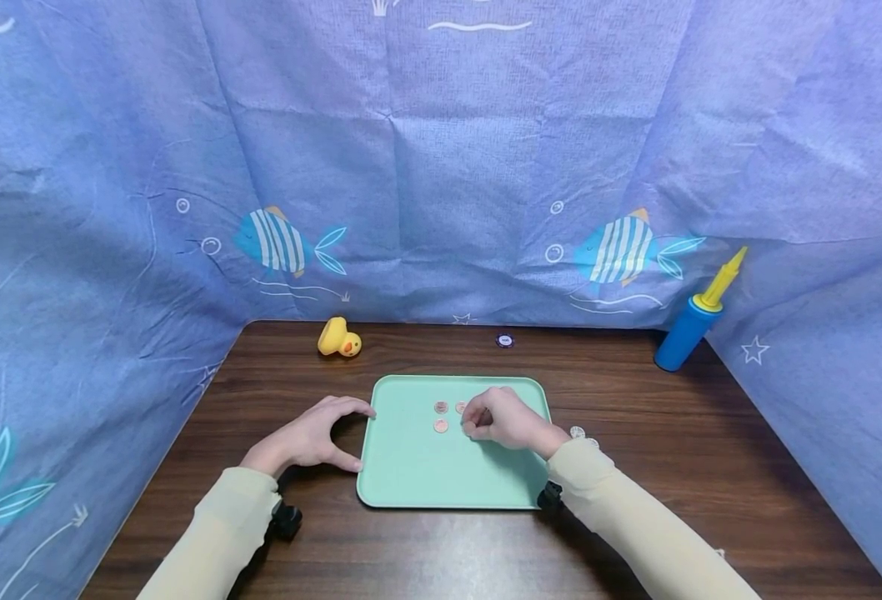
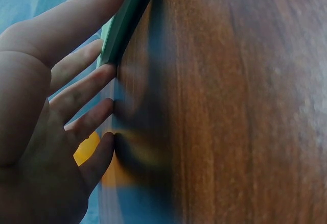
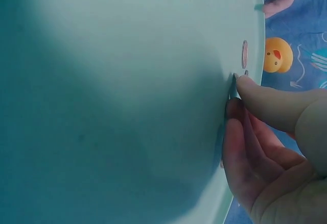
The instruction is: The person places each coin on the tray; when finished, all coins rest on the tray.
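Observation:
A pale green tray (image 1: pixel 411 475) lies on the table. My left hand (image 1: pixel 317 432) touches its left edge, with thumb and fingers spread apart along the rim; the left wrist view shows the thumb (image 2: pixel 82 20) against the tray's side. Over the tray, my right hand (image 1: pixel 508 419) has its fingertips low to the surface, pinching a coin of which only a thin edge (image 3: pixel 235 76) shows. Just left of the fingers lie copper-coloured coins: one front coin (image 1: pixel 441 426), one behind it (image 1: pixel 441 407), and another (image 1: pixel 460 407) partly covered by the hand.
A yellow rubber duck (image 1: pixel 339 337) lies behind the tray on the left. Further right is a dark poker chip (image 1: pixel 504 341). A blue hand pump (image 1: pixel 687 333) with a yellow top stands at the back right. Blue fish-print cloth (image 1: pixel 456 183) hangs around the table.

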The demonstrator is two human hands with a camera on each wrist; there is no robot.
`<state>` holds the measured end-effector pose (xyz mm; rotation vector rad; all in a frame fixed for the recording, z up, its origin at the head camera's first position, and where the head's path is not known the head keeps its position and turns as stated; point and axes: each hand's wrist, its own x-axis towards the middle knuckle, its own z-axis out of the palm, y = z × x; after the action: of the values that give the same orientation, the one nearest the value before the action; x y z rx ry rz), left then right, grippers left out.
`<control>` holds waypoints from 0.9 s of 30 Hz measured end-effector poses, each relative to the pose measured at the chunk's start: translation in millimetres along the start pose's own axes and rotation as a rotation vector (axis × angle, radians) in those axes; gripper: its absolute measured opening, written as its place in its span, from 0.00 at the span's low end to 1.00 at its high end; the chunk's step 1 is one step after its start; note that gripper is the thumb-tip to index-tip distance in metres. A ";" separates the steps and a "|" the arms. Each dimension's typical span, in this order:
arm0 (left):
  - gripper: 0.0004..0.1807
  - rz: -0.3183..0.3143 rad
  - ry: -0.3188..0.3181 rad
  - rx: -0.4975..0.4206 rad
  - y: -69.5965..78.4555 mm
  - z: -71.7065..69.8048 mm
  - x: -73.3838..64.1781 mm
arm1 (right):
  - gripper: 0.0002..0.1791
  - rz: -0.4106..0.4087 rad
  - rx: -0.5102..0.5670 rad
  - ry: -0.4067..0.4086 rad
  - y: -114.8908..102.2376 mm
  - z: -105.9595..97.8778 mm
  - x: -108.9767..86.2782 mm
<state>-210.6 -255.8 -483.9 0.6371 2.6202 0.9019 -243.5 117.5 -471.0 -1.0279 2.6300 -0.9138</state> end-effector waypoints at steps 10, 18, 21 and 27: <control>0.44 0.005 0.003 0.002 0.5 0.3 -0.2 | 0.04 0.012 -0.021 0.003 -3.2 2.4 0.7; 0.44 0.026 0.008 0.016 1.5 0.0 0.6 | 0.05 0.031 -0.056 0.012 -2.4 4.7 3.3; 0.44 0.023 0.008 0.012 1.8 -0.4 0.9 | 0.05 0.050 -0.069 0.009 -2.1 5.4 4.3; 0.44 0.026 0.010 0.015 1.6 0.4 0.6 | 0.05 0.074 -0.091 0.020 -3.2 7.7 6.1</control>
<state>-210.4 -254.2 -483.2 0.6732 2.6361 0.8962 -243.5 107.9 -474.8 -0.9388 2.7291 -0.7995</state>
